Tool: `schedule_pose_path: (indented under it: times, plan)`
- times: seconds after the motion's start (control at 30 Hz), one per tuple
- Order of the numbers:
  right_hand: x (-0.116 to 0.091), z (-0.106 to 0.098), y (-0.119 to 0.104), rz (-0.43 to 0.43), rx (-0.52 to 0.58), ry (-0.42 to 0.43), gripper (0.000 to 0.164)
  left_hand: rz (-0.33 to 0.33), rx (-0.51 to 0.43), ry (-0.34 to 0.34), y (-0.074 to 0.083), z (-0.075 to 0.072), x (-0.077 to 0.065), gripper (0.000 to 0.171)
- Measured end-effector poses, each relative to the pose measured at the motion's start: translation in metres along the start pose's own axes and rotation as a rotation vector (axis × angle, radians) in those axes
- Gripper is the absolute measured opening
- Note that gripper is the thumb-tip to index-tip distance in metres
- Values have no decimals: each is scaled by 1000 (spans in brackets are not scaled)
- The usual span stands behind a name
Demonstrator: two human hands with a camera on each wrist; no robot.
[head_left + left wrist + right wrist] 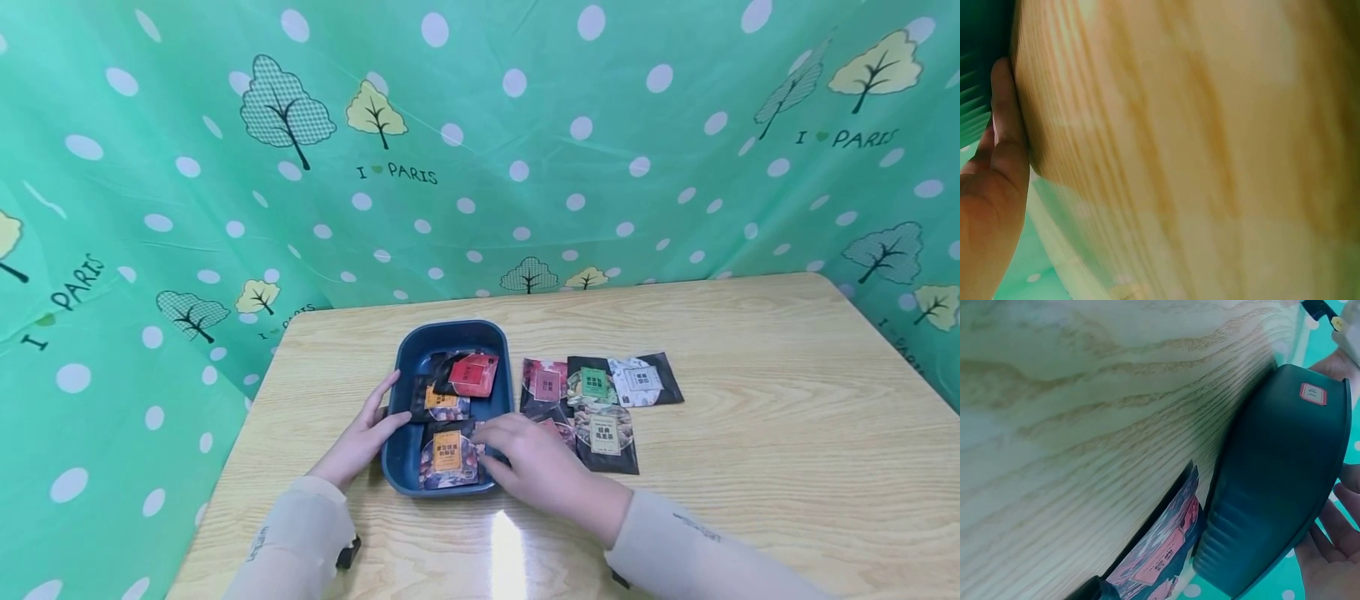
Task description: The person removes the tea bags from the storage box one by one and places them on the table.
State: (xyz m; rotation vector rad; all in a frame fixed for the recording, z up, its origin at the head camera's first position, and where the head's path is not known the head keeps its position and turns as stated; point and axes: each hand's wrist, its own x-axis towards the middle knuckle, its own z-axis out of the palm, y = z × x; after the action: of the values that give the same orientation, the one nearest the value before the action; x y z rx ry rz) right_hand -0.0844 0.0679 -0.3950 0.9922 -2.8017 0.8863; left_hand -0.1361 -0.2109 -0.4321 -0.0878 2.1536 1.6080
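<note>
A dark blue plastic basin (498,333) holds several flat printed packets. Inside are a red-labelled packet (472,374), an orange-labelled packet (447,454) at the near end, and another orange-labelled packet (442,406) between them. My left hand (363,437) rests on the basin's left side, thumb over the rim; straight fingers (1007,109) lie along the outer wall. Over the right rim reaches my right hand (532,467), its bent fingers beside the near orange-labelled packet. The rim hides what the fingertips touch in the right wrist view, where that hand (1335,550) shows at the edge.
Right of the basin lie a pink-labelled packet (546,383), a green-labelled packet (593,382), a white packet (641,379), a cream-labelled packet (606,437) and a red-labelled one (558,429), partly covered by my right hand. A green curtain (465,225) hangs behind the wooden table (750,417).
</note>
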Motion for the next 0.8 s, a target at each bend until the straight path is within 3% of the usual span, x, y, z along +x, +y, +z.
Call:
schedule_pose_path:
  times: [0.3,0.8]
  plan:
    - [9,4,-3,-18,-84,-78,30,0,-4,2,0,1,0,67]
    - [24,15,-4,29,-145,-188,40,6,-2,2,-1,1,1,67]
